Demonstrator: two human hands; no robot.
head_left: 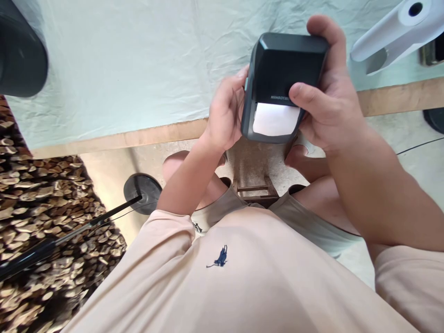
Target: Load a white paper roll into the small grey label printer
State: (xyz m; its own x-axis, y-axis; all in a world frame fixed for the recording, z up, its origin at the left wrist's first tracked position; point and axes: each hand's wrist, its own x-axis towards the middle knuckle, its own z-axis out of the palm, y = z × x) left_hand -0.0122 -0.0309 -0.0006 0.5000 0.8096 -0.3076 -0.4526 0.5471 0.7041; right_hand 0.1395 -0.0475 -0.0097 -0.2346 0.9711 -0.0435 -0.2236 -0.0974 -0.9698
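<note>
A dark, handheld label printer (286, 69) is held up over the near edge of the table, with NIIMBOT lettering on its face. A white label (276, 119) shows at its lower end, nearest my body. My left hand (227, 108) grips the printer's left side; its fingertips are partly hidden behind the casing. My right hand (333, 88) wraps the right side, thumb lying on the front face by the lettering and a finger over the top corner.
A pale cloth covers the table (121, 64), whose wooden edge (121, 142) faces me. A white paper roll (385, 34) lies at the right, beside a dark object (433, 51). At upper left stands a black rounded object (21, 51). Stacked firewood (52, 208) and a round-based stand (142, 185) are at left.
</note>
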